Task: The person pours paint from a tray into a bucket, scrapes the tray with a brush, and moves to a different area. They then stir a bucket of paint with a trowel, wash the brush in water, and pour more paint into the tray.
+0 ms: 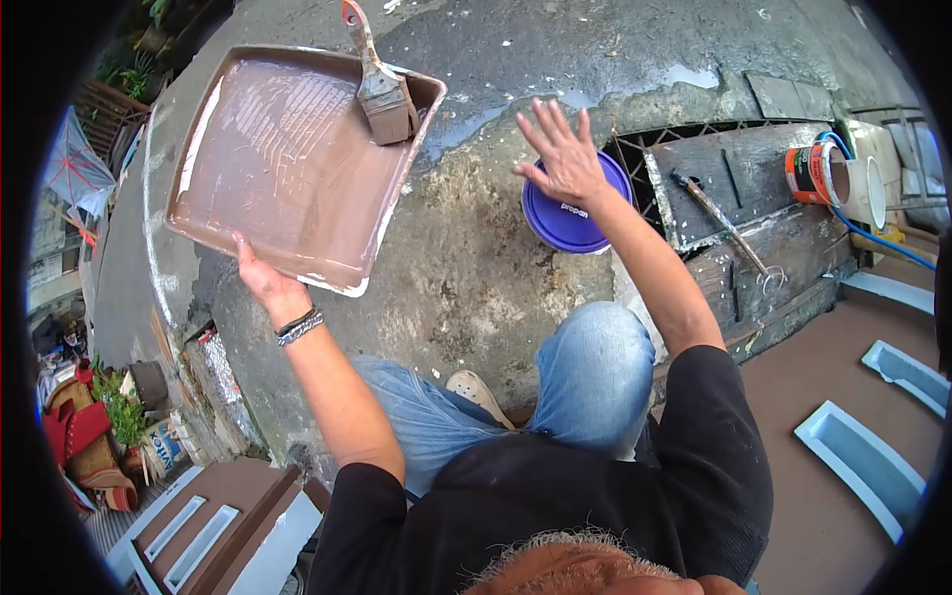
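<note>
My left hand [271,283] grips the near edge of a wide paint tray [268,169], thumb on top and the other fingers hidden beneath. Brown paint coats the tray, with ridged streaks across its middle. A paintbrush [385,97] rests at the tray's far right corner, its bristles brown and its handle sticking out past the rim. To the right, my right hand [567,164] is spread flat over the purple lid [550,220] of a paint bucket, fingers reaching past the lid's far edge. Nothing shows in that hand.
A paint-spattered stick [722,223] lies on boards covering a drain at the right. Beyond it are an orange-and-white bucket [805,175] and a blue hose [883,236]. Brown panels with pale blue recesses [861,466] flank me. Wet patches [689,76] mark the concrete.
</note>
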`<state>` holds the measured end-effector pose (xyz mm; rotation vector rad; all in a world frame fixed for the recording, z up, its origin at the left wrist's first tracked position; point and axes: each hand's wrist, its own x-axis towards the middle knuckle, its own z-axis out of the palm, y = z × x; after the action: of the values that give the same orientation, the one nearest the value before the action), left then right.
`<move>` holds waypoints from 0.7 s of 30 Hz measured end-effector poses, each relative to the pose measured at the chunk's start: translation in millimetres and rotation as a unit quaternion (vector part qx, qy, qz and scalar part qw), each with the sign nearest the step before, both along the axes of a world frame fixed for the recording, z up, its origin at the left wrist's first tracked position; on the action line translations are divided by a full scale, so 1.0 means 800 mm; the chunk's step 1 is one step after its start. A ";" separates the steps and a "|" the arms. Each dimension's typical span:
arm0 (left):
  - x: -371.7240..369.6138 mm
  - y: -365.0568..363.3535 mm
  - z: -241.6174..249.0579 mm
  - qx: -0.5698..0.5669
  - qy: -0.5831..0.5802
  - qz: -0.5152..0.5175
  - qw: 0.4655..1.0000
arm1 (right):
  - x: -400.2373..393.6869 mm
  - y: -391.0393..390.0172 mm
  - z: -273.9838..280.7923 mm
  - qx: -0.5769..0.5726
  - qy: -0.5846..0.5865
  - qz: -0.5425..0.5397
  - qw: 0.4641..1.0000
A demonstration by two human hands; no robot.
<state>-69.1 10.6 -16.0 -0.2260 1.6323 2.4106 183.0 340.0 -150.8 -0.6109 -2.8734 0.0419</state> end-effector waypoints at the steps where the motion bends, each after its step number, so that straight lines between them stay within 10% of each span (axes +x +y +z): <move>1: 0.002 -0.001 -0.003 -0.006 -0.008 -0.003 1.000 | -0.004 0.013 0.032 0.016 0.017 -0.003 1.000; 5: 0.014 -0.002 0.004 -0.033 -0.016 0.001 0.999 | 0.027 0.032 -0.034 0.019 0.061 -0.102 0.993; 10: 0.007 0.007 0.009 -0.022 0.008 -0.005 1.000 | 0.012 0.038 0.001 -0.060 -0.091 -0.110 0.988; 14: 0.008 0.001 0.004 -0.024 -0.008 -0.005 1.000 | 0.071 -0.012 0.018 0.034 0.078 -0.083 0.993; 15: 0.010 0.000 0.006 -0.026 -0.008 -0.009 1.000 | 0.089 -0.031 -0.011 -0.002 -0.048 -0.081 0.996; 16: 0.013 0.002 0.007 -0.030 -0.005 -0.005 1.000 | 0.087 -0.032 -0.014 -0.035 0.108 -0.064 0.991; 21: 0.014 0.011 0.013 -0.019 0.017 -0.010 1.000 | 0.059 -0.055 0.053 -0.016 -0.014 -0.013 1.000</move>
<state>-57.6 19.5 -5.9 -0.1744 1.6870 2.3832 230.0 296.2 -108.6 -0.6600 -2.8960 0.0770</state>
